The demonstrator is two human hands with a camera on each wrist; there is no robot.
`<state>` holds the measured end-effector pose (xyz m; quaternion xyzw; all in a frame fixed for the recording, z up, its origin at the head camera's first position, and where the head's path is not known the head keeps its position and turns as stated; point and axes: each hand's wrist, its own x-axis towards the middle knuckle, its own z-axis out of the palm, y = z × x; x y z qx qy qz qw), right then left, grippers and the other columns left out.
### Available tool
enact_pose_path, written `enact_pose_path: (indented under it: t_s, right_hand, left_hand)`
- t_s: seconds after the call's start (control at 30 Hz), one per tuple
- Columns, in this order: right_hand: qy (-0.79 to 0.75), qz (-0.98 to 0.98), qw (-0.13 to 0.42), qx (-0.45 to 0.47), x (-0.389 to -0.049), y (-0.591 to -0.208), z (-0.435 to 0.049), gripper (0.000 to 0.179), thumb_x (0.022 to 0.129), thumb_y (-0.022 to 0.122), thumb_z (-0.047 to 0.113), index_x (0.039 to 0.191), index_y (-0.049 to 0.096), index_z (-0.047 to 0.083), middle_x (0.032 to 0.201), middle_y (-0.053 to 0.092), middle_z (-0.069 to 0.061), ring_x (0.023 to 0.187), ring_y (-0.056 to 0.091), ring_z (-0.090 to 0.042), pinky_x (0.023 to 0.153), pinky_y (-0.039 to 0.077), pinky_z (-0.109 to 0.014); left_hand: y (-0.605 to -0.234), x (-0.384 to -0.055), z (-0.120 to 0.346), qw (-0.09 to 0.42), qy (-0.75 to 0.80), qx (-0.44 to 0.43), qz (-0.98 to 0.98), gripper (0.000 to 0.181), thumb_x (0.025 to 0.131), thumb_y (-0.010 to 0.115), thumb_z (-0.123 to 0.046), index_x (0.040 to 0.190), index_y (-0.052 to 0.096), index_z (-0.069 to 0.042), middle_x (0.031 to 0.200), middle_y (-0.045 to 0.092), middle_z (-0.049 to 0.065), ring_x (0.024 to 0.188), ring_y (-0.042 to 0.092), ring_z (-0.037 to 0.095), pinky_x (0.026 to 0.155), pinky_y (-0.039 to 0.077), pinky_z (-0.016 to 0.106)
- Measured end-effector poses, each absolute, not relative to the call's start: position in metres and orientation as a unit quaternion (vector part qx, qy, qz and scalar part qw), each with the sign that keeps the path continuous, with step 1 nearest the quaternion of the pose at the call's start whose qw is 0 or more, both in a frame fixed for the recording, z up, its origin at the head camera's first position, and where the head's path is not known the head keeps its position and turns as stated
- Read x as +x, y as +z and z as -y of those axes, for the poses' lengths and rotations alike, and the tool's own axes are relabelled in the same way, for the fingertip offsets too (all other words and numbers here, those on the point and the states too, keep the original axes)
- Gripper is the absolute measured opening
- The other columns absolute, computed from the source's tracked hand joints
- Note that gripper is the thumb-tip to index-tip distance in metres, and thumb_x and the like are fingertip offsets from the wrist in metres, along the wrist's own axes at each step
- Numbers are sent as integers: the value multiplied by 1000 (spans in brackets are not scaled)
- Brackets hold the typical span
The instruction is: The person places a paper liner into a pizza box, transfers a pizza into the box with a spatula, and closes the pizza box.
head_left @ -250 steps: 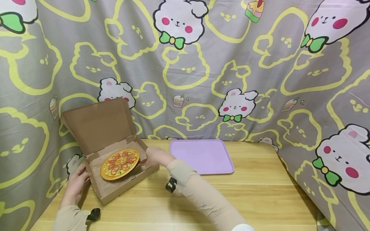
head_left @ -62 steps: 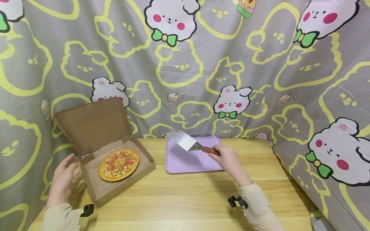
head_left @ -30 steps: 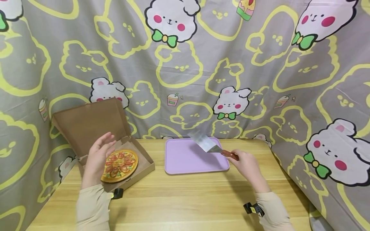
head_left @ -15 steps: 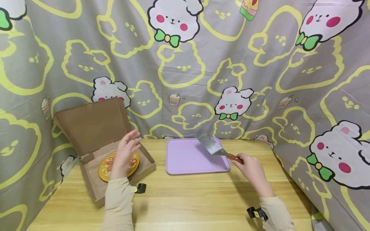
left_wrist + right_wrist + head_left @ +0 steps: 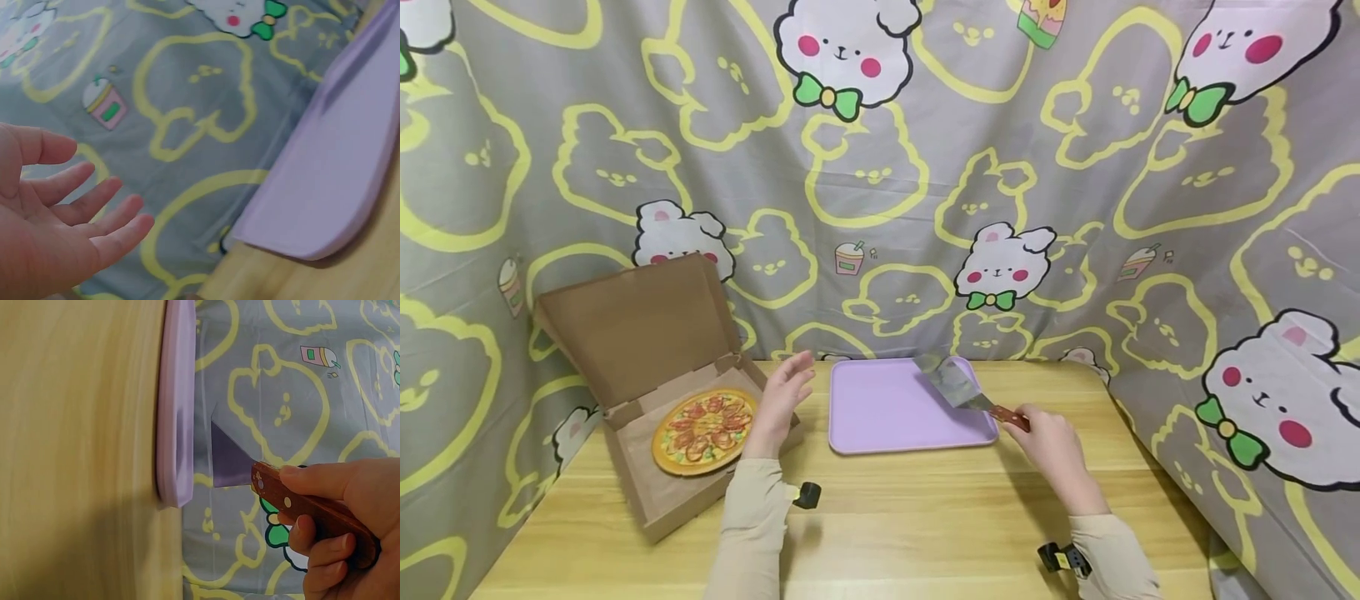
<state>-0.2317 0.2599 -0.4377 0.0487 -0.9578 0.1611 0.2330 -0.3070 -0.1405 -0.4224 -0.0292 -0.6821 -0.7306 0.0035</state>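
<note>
A spatula (image 5: 955,386) with a broad metal blade and a reddish-brown wooden handle is gripped by my right hand (image 5: 1052,446). Its blade hovers over the right part of a lilac tray (image 5: 880,408). In the right wrist view, thumb and fingers curl round the handle (image 5: 300,503), and the blade is clear of the tray rim. My left hand (image 5: 778,408) holds nothing, its fingers loosely extended in the left wrist view. It hides the right corner of an open cardboard box (image 5: 640,329). Inside that box lies a whole pizza (image 5: 703,432), probably a toy, on brown paper.
The wooden table (image 5: 910,525) carries the box at the left and the tray at the back middle. A patterned grey curtain (image 5: 880,192) hangs right behind the table and along both sides. The box lid stands up against it.
My right hand has drawn the spatula from under the pizza's edge and carried it right, over the tray. My left hand has left the box's left side and moved right, across its front.
</note>
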Motion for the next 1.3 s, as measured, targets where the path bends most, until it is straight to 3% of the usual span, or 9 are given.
enact_pose_path:
  t_s: [0.6, 0.93, 1.3]
  right_hand:
    - [168, 957, 234, 43, -232, -454, -255, 21, 78, 80, 21, 82, 67, 5, 68, 68, -7, 54, 57, -23, 46, 42, -39]
    - [177, 967, 183, 21, -232, -451, -257, 22, 82, 76, 23, 88, 69, 2, 75, 71, -11, 59, 61, -25, 50, 45, -40]
    - [185, 967, 174, 13, -234, -453, -254, 22, 82, 76, 20, 88, 68, 1, 75, 70, -13, 61, 61, -28, 53, 47, -42]
  left_hand:
    - [-462, -312, 118, -46, -715, -11, 698, 52, 99, 47, -13, 148, 35, 0, 156, 30, 22, 144, 28, 39, 119, 23, 57]
    - [-468, -312, 113, -84, -689, 3, 720, 57, 97, 47, -13, 150, 32, 0, 159, 26, 21, 145, 23, 42, 117, 21, 61]
    - [-472, -313, 112, -123, -682, 14, 721, 58, 97, 45, -12, 151, 29, -1, 160, 21, 22, 147, 21, 42, 117, 23, 61]
